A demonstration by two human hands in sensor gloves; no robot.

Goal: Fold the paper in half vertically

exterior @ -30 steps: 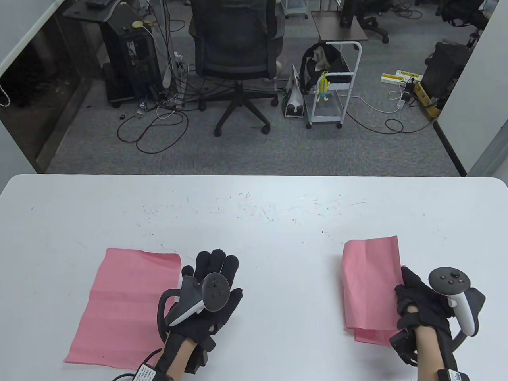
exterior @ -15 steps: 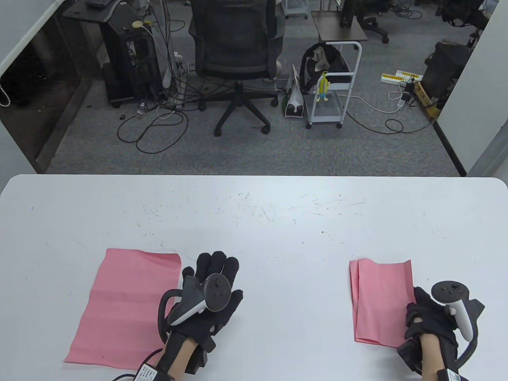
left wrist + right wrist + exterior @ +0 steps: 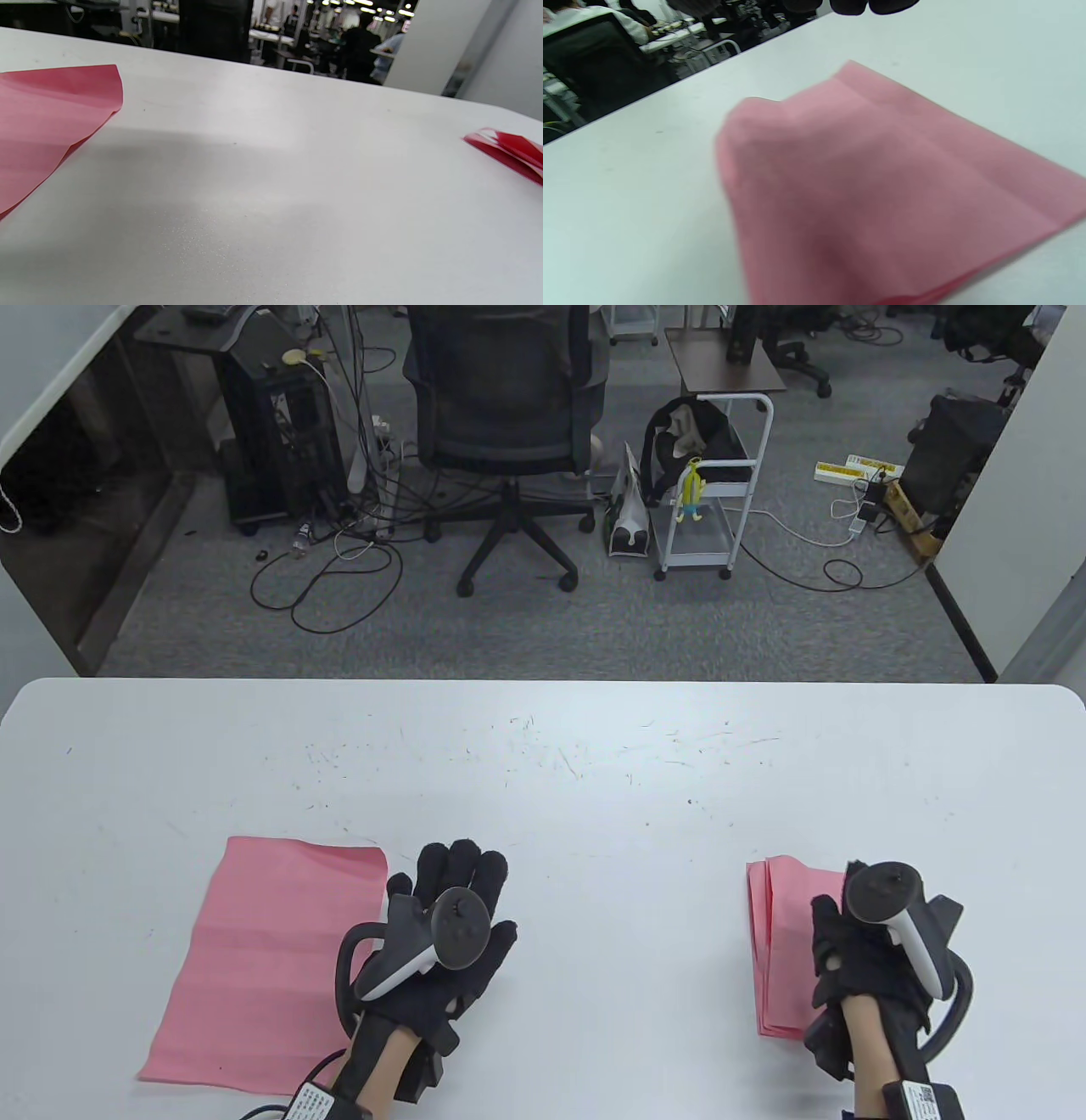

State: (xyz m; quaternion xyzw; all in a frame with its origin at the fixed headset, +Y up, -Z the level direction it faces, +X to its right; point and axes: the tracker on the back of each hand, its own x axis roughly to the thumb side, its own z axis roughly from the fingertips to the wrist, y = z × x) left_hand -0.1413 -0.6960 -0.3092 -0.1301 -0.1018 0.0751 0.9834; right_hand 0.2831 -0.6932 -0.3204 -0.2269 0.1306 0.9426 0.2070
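Observation:
A folded pink paper (image 3: 779,950) lies flat on the white table (image 3: 594,814) at the right, its layered edges on the left side. My right hand (image 3: 836,899) lies palm down over the paper's right part, fingers extended; whether it presses is unclear. In the right wrist view the paper (image 3: 882,190) fills the frame and my fingertips (image 3: 848,5) show at the top edge. My left hand (image 3: 458,869) rests flat on the table with fingers spread, holding nothing, just right of an unfolded pink sheet (image 3: 271,959).
The left wrist view shows the unfolded sheet's lifted corner (image 3: 55,118) at the left and the folded paper (image 3: 509,148) at the far right. Beyond the table's far edge stand an office chair (image 3: 509,432) and a white cart (image 3: 713,500).
My right hand laid the folded paper down nearer the front right, released its right edge, and moved left and forward on top of it. The left hand and unfolded sheet stayed still.

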